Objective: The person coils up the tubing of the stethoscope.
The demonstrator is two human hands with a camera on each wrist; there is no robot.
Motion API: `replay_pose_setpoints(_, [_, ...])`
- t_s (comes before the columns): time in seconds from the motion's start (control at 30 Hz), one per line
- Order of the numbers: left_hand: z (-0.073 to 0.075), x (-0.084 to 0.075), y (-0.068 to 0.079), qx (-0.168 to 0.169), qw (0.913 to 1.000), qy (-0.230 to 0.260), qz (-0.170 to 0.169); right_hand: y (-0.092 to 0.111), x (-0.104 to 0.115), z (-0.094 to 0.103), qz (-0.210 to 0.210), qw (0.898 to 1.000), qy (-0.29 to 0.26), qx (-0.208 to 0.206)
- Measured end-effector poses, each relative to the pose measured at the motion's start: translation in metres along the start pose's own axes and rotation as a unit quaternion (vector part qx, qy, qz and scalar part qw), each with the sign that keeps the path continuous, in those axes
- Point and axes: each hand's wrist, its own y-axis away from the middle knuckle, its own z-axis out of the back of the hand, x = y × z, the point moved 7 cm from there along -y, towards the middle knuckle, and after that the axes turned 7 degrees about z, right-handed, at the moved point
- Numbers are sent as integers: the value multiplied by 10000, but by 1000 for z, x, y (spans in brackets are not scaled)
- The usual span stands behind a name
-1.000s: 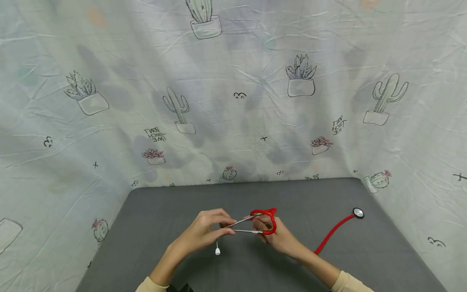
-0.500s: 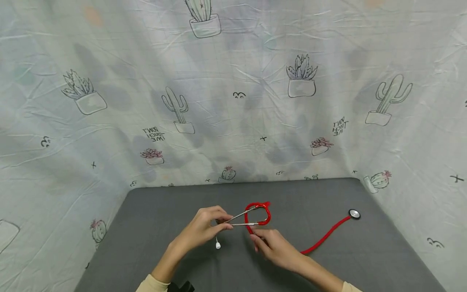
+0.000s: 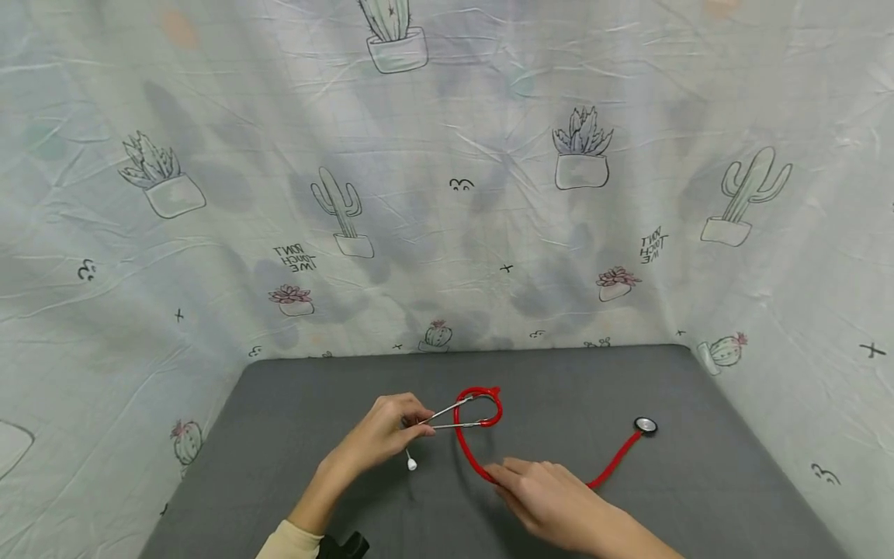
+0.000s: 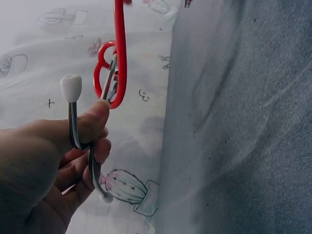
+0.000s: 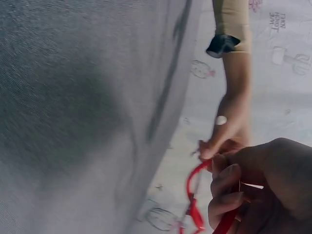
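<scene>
A stethoscope with red tubing (image 3: 466, 452) and metal ear tubes is held above the grey table. My left hand (image 3: 388, 425) pinches the ear tubes (image 3: 447, 426) where they come close together, thumb against fingers. One white ear tip (image 4: 71, 87) sticks up past the thumb in the left wrist view; the other ear tip (image 4: 106, 197) shows below the fingers. My right hand (image 3: 545, 497) grips the red tubing lower down, its fingers curled round it in the right wrist view. Past that hand, the tubing runs right to the round chest piece (image 3: 646, 425).
The grey cloth-covered table (image 3: 335, 384) stretches under both hands. A pale curtain (image 3: 447, 233) printed with cacti stands behind it and along the sides. A black wrist strap (image 3: 344, 546) shows by the left sleeve (image 3: 289, 541).
My right hand has slid from the red loop by the ear tubes down along the tubing, toward me. The chest piece has shifted left. My left hand keeps its pinch, moving slightly left.
</scene>
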Motion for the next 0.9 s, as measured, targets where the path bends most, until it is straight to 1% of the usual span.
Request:
replay_pose_setpoints(0.1, [1,4,2,57,9999,-42,109,2,12,12,392,9960,641,-486])
replay_pose_setpoints(0.17, [2,6,3,104,9997,-63,196,3,18,20,604,9898,993,-822])
replay_pose_setpoints(0.3, [2,7,5,269,9992,-99,278,2,26,35,951,9743,1579,-1292])
replay_pose_setpoints(0.43, [-1,6,4,520,9980,-28,372,-3,33,48,1453,9529,2185,-1523])
replay_pose_setpoints(0.5, [-3,4,5,642,9971,5,406,-7,35,54,1718,9416,2453,-1540])
replay_pose_setpoints(0.57, [-6,1,5,768,9963,46,383,-11,36,60,1924,9341,2622,-1475])
replay_pose_setpoints(0.67, [-10,-7,7,946,9950,94,304,-16,35,70,2057,9300,2728,-1358])
replay_pose_setpoints(0.73, [-12,-14,7,1040,9943,113,190,-19,32,77,2110,9319,2631,-1332])
replay_pose_setpoints(0.87, [-15,-35,9,1136,9932,18,-248,-25,22,93,2145,9369,2368,-1422])
replay_pose_setpoints(0.9, [-15,-41,10,1159,9924,-24,-404,-26,18,96,2125,9398,2253,-1444])
